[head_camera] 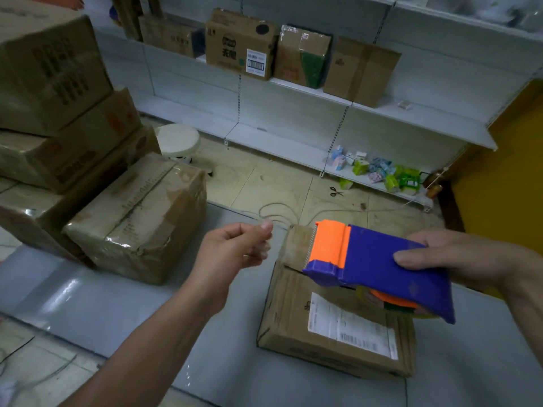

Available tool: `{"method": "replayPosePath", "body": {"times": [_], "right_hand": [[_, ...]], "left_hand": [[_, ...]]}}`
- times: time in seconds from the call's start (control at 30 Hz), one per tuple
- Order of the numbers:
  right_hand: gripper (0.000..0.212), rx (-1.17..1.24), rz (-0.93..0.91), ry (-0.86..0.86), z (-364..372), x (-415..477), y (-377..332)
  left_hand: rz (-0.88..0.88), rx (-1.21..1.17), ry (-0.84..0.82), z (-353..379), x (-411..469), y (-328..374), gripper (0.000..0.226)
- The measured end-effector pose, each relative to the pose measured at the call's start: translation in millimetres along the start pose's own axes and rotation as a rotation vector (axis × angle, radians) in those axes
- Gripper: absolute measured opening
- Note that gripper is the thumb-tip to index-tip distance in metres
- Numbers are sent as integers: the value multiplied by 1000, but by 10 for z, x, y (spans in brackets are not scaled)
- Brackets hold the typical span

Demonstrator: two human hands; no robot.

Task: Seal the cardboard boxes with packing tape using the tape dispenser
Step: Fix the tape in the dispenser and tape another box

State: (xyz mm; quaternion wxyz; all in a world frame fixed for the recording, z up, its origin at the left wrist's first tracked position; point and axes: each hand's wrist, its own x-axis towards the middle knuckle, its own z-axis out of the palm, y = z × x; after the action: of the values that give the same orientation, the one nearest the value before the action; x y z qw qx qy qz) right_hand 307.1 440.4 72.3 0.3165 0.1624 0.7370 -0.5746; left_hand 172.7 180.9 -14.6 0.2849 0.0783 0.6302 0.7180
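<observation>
The left hand hangs in the air above the grey tabletop, fingers curled in and thumb tip laid against the forefinger. Nothing shows between them, though I cannot tell whether a thin clear strip is pinched there. The right hand grips the rear of the blue and orange tape dispenser, fingers on top, and holds it tilted over the far end of a cardboard box. Its toothed orange front points away from the person. The tape roll peeks out beneath it. That box lies flat on the tabletop with a white shipping label on its top face, and the dispenser hides part of its upper flaps.

At far left a stack of large cartons rises from the tabletop. Just beside it sits a worn box wrapped in glossy tape, well apart from the labelled one, with the left hand between them. Beyond, on the tiled floor, stands a white round stool. White wall shelves run across the back and carry a row of upright cartons. A loose cord loops on the floor just past the tabletop's far edge, and black scissors lie farther back. Small coloured packets crowd the lowest shelf at right, next to a yellow wall.
</observation>
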Motion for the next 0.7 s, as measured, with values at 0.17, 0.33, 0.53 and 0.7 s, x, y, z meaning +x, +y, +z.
{"method": "replayPosePath", "body": {"times": [0.17,0.33,0.53,0.7], "right_hand": [[71,-47,29,28,-59,-1,73],[73,-118,68,67,-92,29,84],[62,-254,153,142,-48,170,14],[48,-298,209,176,-36,282,-46]], "left_hand": [[-37,2,2,15,-83,-67,34],[-43,47,51,23,-79,-161,31],[-134,24,167,106,37,-453,23],[-190,-40,168,73,102,-588,21]]}}
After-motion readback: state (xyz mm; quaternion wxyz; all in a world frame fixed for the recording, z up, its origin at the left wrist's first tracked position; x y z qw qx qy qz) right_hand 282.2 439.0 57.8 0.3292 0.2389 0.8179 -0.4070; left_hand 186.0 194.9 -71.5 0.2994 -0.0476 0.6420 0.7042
